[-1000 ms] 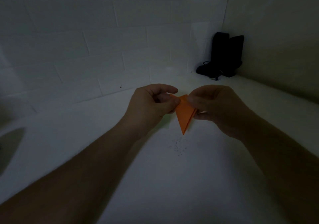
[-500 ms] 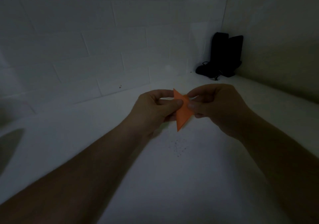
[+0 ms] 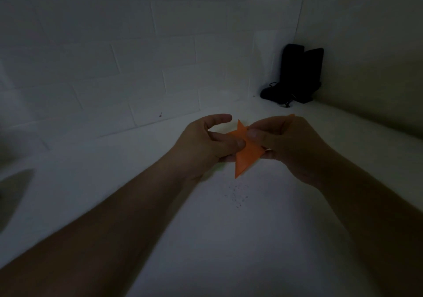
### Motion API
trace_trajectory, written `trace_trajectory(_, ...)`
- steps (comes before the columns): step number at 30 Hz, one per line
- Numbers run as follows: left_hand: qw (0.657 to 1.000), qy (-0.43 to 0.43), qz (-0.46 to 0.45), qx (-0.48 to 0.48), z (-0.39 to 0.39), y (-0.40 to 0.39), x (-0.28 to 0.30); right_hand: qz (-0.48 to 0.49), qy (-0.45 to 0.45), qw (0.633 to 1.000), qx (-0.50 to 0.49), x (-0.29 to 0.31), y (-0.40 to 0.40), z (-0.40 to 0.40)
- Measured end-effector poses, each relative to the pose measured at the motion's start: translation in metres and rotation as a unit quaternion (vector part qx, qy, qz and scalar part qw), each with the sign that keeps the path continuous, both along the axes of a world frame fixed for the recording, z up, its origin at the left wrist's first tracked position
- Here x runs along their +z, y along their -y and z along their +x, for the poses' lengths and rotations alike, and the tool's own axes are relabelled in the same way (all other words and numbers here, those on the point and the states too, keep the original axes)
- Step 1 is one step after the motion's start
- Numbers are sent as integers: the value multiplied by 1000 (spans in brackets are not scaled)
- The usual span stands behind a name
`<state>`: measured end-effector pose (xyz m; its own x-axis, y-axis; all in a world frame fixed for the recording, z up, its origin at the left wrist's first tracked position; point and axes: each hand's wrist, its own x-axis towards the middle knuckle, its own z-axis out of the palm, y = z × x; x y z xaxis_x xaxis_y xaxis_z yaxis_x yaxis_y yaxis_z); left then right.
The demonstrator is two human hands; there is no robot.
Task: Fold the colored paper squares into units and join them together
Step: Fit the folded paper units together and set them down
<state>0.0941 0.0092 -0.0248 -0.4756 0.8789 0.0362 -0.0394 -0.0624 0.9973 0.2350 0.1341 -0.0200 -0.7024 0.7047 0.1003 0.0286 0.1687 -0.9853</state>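
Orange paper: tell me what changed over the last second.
The orange paper has been turned between the fingers: its top point now sticks up between the hands, and a flap shows toward the left hand. Both the left hand and the right hand kept pinching it. The black objects in the corner stayed put.

The folded orange paper unit (image 3: 246, 157) is a flat piece with sharp points. One long point goes down and a little to the left, a shorter point stands up at the top, and a small orange tip shows far at the upper right. It is held in the air above the white surface, between the two hands, and its face is turned toward the camera.
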Motion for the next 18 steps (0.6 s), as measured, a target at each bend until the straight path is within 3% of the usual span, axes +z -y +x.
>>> trace_trajectory(8, 997, -65, -37, -36, 4, 2, 3, 38, 0, 999, 14, -1, 4, 0)
trace_trajectory(18, 997, -42, -48, -33, 8, 1, 5, 97, -46, 994, -28, -6, 3, -3)
